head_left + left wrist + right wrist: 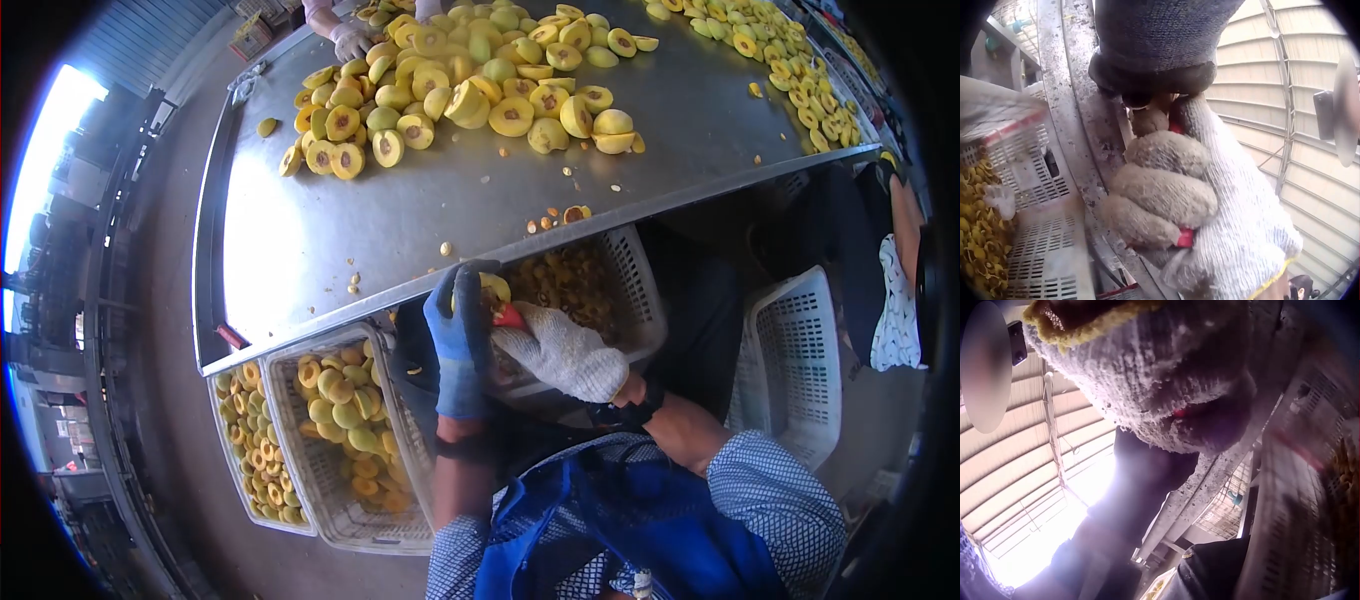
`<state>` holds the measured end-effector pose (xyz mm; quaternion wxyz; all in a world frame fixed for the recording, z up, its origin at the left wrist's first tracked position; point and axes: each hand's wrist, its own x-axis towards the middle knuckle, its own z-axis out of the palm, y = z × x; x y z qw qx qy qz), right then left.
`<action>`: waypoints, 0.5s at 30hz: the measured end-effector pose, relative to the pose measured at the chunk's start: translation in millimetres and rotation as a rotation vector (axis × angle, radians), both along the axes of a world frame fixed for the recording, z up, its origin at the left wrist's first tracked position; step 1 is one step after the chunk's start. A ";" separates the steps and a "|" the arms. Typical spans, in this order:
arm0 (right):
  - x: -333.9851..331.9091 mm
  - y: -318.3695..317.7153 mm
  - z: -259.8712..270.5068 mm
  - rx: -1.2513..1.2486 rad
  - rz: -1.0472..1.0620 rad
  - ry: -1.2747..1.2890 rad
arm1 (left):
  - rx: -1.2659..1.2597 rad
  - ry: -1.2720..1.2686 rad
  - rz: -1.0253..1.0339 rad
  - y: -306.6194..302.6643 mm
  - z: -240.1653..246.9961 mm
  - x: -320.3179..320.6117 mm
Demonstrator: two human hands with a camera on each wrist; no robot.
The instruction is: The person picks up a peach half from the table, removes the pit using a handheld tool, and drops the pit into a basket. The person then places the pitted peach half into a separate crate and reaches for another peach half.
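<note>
Your left hand (458, 335), in its blue glove, curls round a yellow peach (493, 290) just under the edge of the steel table (330, 230) and above the white basket (640, 290) of pits. Your right hand (560, 352), in a white knit glove, is fisted tight on a red-handled tool (508, 317) that meets the fruit. The peach looks light, soft and juicy, so probably slippery and quick to bruise; cradle it by the rounded skin side rather than squeezing the flesh.

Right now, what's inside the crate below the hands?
Crate holds yellowish fruit pieces; the left hand, holding a peach, and right hand, gripping a red tool, cover its near part.
</note>
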<state>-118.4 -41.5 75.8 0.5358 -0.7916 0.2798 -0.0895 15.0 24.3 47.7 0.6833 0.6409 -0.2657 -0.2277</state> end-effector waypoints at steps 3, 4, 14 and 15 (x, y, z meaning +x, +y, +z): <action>-1.7 5.3 -6.5 0.055 -0.023 -0.020 | 0.047 0.011 -0.046 1.5 8.1 -0.5; -3.0 5.6 -7.6 0.075 -0.031 -0.025 | 0.065 0.010 -0.052 2.0 9.2 -1.1; -15.7 4.4 -4.0 0.985 0.100 -0.087 | 0.124 -0.004 -0.418 12.0 9.0 21.0; -16.3 4.6 -11.8 1.032 0.106 -0.088 | 0.125 -0.022 -0.407 11.3 8.0 19.9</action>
